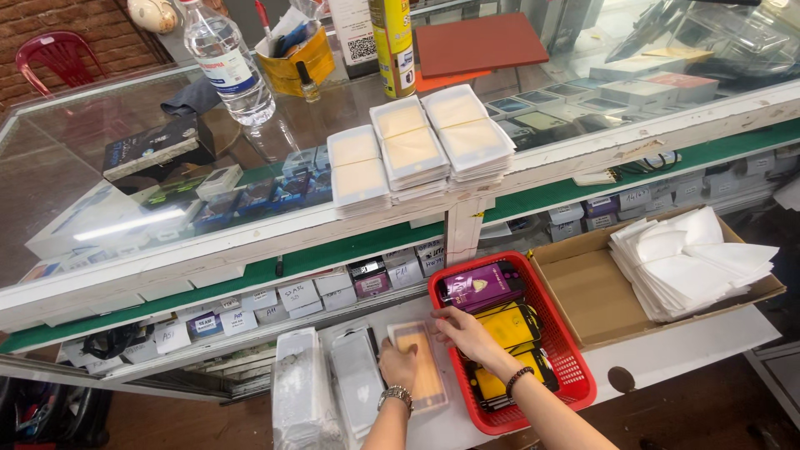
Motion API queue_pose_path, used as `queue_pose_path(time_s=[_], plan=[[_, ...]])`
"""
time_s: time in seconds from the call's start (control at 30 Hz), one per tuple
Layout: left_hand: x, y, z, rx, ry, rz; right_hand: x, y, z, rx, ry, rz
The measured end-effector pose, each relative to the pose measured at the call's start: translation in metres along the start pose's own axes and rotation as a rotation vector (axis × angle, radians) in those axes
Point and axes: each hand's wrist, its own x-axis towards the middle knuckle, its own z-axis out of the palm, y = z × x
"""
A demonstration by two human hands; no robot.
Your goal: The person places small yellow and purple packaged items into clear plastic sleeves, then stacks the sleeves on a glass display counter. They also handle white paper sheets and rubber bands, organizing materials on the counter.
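The left hand (398, 365), a metal watch on its wrist, rests on the near end of a flat rectangular orange-tinted packet in a clear sleeve (421, 367) that lies on the white worktop (667, 350); its fingers are curled together over the packet's near-left corner, though whether they pinch the edge or only press on it cannot be told. The packet's long axis runs away from those fingers, toward the glass counter. Just to the right, the right hand (467, 332), with a dark bead bracelet, reaches across with fingers stretched and slightly apart, the tips lying at the packet's far-right corner and the near-left rim of the red plastic mesh basket (575, 383); it clasps nothing that shows. Beyond and right of those fingertips, the basket holds a purple flat box (479, 286) and yellow-and-black flat boxes (510, 325), partly covered by the forearm. Left of the left fingers lie clear plastic sleeves (358, 379), cut off by the frame edge. Farther right sits an open cardboard box (583, 292) with white envelopes (687, 262). Farthest, stacks of white flat boxes (412, 150) stand on the glass counter (100, 150).
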Motion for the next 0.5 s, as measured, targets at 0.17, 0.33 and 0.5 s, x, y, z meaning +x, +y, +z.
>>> queue_pose_path(time_s=[0.17, 0.33, 0.5], plan=[[-0.016, 0.030, 0.019, -0.154, 0.290, 0.320, -0.007, -0.005, -0.051, -0.026, -0.047, 0.020], [-0.073, 0.103, 0.042, -0.505, -0.115, 0.262, -0.032, -0.010, -0.105, 0.026, -0.045, -0.028], [-0.125, 0.151, 0.073, -0.569, -0.281, 0.358, -0.078, 0.002, -0.154, 0.041, 0.179, -0.110]])
